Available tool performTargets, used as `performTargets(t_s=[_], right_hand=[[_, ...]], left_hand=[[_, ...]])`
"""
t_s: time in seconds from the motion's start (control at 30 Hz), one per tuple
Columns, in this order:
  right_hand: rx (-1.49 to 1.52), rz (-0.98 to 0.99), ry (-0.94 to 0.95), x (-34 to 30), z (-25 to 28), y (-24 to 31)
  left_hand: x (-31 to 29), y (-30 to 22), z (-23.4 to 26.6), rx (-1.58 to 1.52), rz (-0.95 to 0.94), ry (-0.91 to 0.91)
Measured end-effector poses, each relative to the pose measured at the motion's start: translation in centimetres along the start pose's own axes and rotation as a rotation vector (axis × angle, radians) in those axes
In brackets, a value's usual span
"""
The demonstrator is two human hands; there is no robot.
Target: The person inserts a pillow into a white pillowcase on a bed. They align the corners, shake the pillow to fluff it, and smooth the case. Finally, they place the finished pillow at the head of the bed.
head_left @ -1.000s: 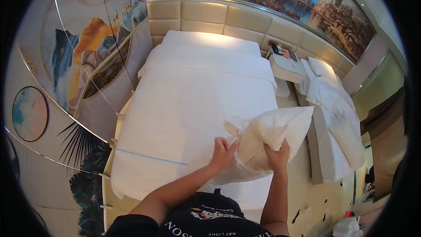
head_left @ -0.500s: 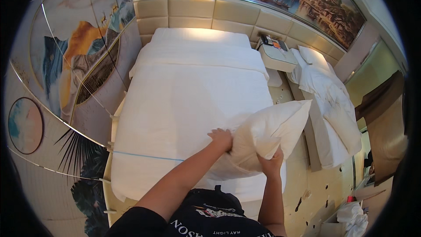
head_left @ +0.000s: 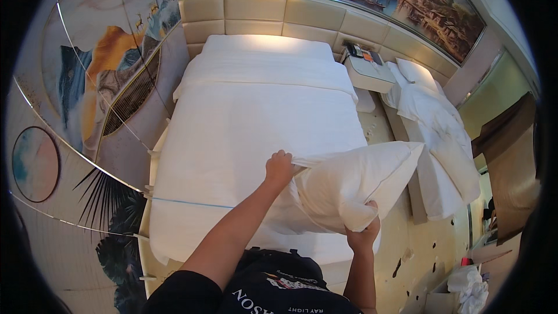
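A plump white pillow (head_left: 354,177) is held aslant over the near right part of the made bed, one corner pointing up and right. My left hand (head_left: 280,168) is closed on the edge of a white pillowcase (head_left: 303,163), stretched out at the pillow's left end. At the pillow's lower right, my right hand (head_left: 364,234) grips a bunched corner, with the thumb on top. How far the case covers the pillow I cannot tell, as both are white. Under them lies the smooth white duvet (head_left: 256,122), folded over near the headboard.
Right of the bed stands a nightstand (head_left: 369,75) with a phone and small items. Beyond it is a narrower bed (head_left: 433,134) with rumpled white bedding. Dark scraps lie on the floor (head_left: 401,256) between and in front. A decorated wall (head_left: 87,99) runs along the left.
My left hand has moved up and left and now holds the cloth edge, drawing it taut. The pillow has tilted rightward and lower, with my right hand slightly lower at its corner.
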State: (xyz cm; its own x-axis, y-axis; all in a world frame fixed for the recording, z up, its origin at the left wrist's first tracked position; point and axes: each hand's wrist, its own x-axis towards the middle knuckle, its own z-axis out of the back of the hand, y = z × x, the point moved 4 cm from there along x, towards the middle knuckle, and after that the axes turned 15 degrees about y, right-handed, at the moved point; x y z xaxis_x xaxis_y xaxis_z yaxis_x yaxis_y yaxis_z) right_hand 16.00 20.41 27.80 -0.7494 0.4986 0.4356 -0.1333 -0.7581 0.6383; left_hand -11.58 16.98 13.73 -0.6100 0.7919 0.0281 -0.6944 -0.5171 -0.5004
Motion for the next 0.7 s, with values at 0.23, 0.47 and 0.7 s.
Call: performTargets(t_s=[0.23,0.47,0.7], right_hand=[[-0.107,0.078,0.093,-0.4,0.3,1.8],[-0.031,0.091,0.126,-1.7,0.5,3.4],[-0.036,0.103,0.182,-2.4,0.5,2.9]], left_hand=[[-0.2,-0.3,1.2,-0.232,-0.036,0.009],[-0.3,1.8,-2.2,-1.016,0.103,0.432],[-1.7,0.0,-3.2,-0.657,0.167,0.487]])
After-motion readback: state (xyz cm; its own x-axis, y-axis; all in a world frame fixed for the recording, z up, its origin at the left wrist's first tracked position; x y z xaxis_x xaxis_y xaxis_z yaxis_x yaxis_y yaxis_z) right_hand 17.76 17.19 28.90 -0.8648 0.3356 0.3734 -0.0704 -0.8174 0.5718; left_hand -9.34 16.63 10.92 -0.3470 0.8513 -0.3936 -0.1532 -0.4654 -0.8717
